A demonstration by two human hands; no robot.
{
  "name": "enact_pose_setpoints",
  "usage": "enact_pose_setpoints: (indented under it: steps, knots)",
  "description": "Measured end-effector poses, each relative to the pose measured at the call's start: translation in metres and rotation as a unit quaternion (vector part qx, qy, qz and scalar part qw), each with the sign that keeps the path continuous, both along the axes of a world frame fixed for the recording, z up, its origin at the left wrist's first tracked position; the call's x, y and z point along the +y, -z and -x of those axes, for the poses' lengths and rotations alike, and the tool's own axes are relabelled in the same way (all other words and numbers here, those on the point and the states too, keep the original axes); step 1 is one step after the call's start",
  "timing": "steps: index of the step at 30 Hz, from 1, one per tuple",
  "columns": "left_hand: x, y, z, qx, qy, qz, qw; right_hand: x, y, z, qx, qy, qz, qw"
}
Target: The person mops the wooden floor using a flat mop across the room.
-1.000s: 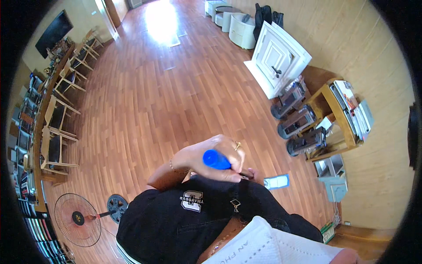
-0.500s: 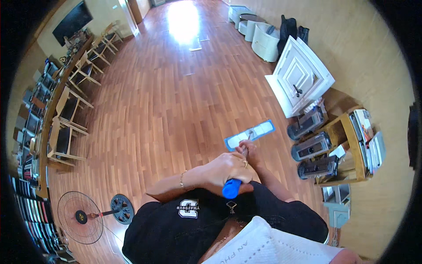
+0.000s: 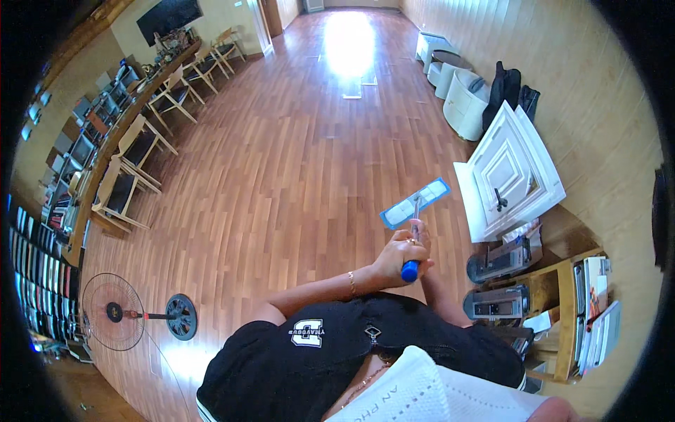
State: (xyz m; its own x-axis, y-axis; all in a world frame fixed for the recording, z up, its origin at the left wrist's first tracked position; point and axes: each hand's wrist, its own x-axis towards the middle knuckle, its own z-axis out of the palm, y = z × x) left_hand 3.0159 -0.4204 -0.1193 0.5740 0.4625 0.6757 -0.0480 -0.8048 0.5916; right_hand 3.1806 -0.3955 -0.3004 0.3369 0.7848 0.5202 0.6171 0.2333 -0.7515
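Note:
A flat mop (image 3: 401,213) with a white top and blue edging lies on the wooden floor ahead of me, tilted up to the right. Its pole runs back toward my body and ends in a blue grip (image 3: 410,271). My left hand (image 3: 398,256), with a bracelet at the wrist, is wrapped round the pole just above that blue end. Farther along the pole, my right hand (image 3: 422,231) is closed round it too, partly hidden behind the left. The pole shows foreshortened, and the fingers of both hands overlap in view.
White panelled doors (image 3: 506,179) lean at the right wall, beside dark-grey machines (image 3: 496,302) and a wooden shelf (image 3: 566,316) of books. White rounded seats (image 3: 465,104) stand farther back. Wooden chairs (image 3: 116,193) line a long counter at left. A standing fan (image 3: 112,311) is at lower left.
The mop head has moved forward and slightly right, and both hands have gone forward with the pole. My view has shifted, so the room's furniture sits farther right and lower toward the right side.

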Motion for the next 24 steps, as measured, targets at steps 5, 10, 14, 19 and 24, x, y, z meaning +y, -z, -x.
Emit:
enact_pose_setpoints:
  steps: [5, 10, 14, 19, 24]
  knots:
    - [0.032, 0.048, -0.050, 0.029, -0.094, -0.011, 0.995, 0.053, 0.025, -0.060, 0.253, -0.170, 0.112, 0.946]
    - [0.023, 0.060, -0.055, 0.076, -0.127, 0.056, 0.987, 0.076, 0.029, -0.080, -0.115, -0.208, 0.014, 0.971]
    - [0.003, 0.016, -0.046, 0.063, -0.152, 0.060, 0.985, 0.067, 0.002, -0.062, -0.072, -0.247, 0.016, 0.966]
    - [-0.029, -0.061, -0.034, 0.058, -0.160, 0.045, 0.984, 0.013, -0.005, -0.029, 0.103, -0.322, 0.036, 0.940]
    - [-0.078, -0.124, -0.004, 0.017, -0.088, -0.037, 0.995, -0.112, -0.081, 0.025, 0.349, -0.353, 0.099, 0.862]
